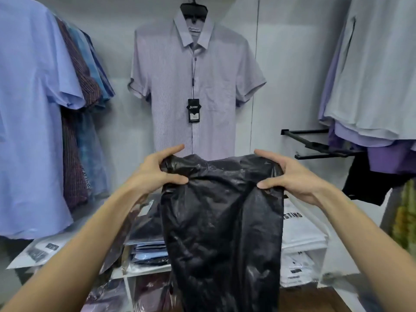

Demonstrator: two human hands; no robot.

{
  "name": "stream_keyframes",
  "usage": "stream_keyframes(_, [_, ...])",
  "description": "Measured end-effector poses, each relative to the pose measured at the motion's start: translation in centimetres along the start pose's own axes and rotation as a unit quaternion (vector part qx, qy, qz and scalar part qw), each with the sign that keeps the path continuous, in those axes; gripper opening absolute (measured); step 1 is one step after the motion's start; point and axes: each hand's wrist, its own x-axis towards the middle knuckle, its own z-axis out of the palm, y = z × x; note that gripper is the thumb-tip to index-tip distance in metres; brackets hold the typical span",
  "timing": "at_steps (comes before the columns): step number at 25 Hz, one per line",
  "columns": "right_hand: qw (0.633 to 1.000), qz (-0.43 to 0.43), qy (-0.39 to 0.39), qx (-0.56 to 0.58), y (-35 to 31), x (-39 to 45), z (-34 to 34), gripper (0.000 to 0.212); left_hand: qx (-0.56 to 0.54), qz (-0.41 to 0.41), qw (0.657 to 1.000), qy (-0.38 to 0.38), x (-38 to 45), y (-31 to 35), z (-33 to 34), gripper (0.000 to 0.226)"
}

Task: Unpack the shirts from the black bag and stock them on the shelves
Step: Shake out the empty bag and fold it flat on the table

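Black, crinkled plastic fills the middle of my view: the black bag [221, 224] hangs straight down from my two hands, held up in front of the shelves. My left hand [155, 171] grips its top left corner, thumb pressed across the front of the plastic and the other fingers curled round behind, with the forefinger stretched out above the rim. My right hand [290, 174] grips the top right corner the same way, thumb on the front and fingers wrapped over the edge. The top of the bag is pulled fairly taut between them, and its lower end drops out of sight at the bottom of the view. Behind the bag, on the white shelves [144, 270], lie stacks of folded shirts in clear wrappers [149, 249], dark and blue ones to the left and white ones [301, 239] to the right. On the wall straight ahead hangs a pale striped short-sleeved shirt [193, 86] with a black tag [194, 110] dangling on its front. A row of blue and patterned shirts [33, 109] hangs at the left, and pale grey and purple shirts [378, 86] hang at the right above a black rail [315, 145].
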Motion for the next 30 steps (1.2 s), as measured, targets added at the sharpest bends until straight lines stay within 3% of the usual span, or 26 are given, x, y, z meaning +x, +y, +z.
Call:
stream_keyframes(2, [0.983, -0.007, 0.046, -0.179, -0.8, 1.6, -0.7, 0.089, 0.154, 0.029, 0.986, 0.054, 1.6, 1.6, 0.4, 0.056])
stream_keyframes(4, [0.937, -0.024, 0.059, -0.343, -2.1, 3.5, -1.9, 0.089, 0.28, 0.056, 0.952, 0.112, 4.2, 3.4, 0.6, 0.028])
stream_keyframes(5, [0.918, -0.036, 0.063, -0.389, -2.9, 4.5, -2.8, 0.079, 0.331, 0.068, 0.931, 0.139, 5.5, 4.1, 0.5, 0.018])
stream_keyframes(7, [0.893, -0.067, 0.101, -0.433, -4.6, 5.5, -4.8, 0.032, 0.37, 0.111, 0.904, 0.184, 7.8, 5.8, -0.2, 0.011])
stream_keyframes(8, [0.892, -0.078, 0.134, -0.424, -5.2, 5.7, -5.9, 0.014, 0.343, 0.139, 0.91, 0.184, 8.5, 6.7, -0.4, 0.011])
stream_keyframes(10, [0.927, -0.078, 0.197, -0.309, -5.2, 5.7, -8.1, 0.029, 0.192, 0.17, 0.958, 0.129, 8.4, 8.2, -0.1, 0.017])
stream_keyframes(12, [0.967, -0.106, 0.202, -0.111, -4.2, 5.3, -9.8, 0.025, 0.001, 0.172, 0.98, 0.103, 7.7, 8.9, 1.3, 0.025])
stream_keyframes(13, [0.975, -0.109, 0.194, -0.027, -3.5, 4.9, -10.1, 0.016, -0.061, 0.173, 0.974, 0.13, 7.7, 8.9, 2.0, 0.023])
stream_keyframes(14, [0.978, -0.105, 0.177, 0.035, -2.3, 4.7, -10.3, 0.019, -0.103, 0.169, 0.966, 0.166, 7.7, 8.6, 2.9, 0.021])
stream_keyframes(17, [0.979, -0.066, 0.14, 0.131, 2.6, 3.3, -8.1, 0.055, -0.218, 0.094, 0.949, 0.208, 7.4, 5.0, 6.6, 0.023])
stream_keyframes(20, [0.965, 0.008, 0.2, 0.168, 8.4, 2.2, -3.9, 0.034, -0.251, -0.043, 0.943, 0.214, 6.0, 0.0, 10.4, 0.058])
stream_keyframes(23, [0.946, 0.05, 0.249, 0.2, 12.2, 1.0, -1.6, 0.019, -0.342, -0.107, 0.926, 0.114, 3.2, -3.8, 12.2, 0.077])
stream_keyframes(26, [0.935, 0.144, 0.215, 0.244, 15.9, 0.8, -0.6, 0.024, -0.283, -0.232, 0.928, -0.068, -2.1, -8.2, 14.1, 0.094])
stream_keyframes(28, [0.921, 0.219, 0.217, 0.239, 17.9, -0.1, 0.1, 0.03, -0.232, -0.305, 0.921, -0.074, -4.8, -11.1, 16.1, 0.074])
stream_keyframes(30, [0.906, 0.272, 0.21, 0.248, 19.6, -1.6, 0.4, 0.033, -0.23, -0.336, 0.913, -0.021, -6.1, -12.4, 17.7, 0.029])
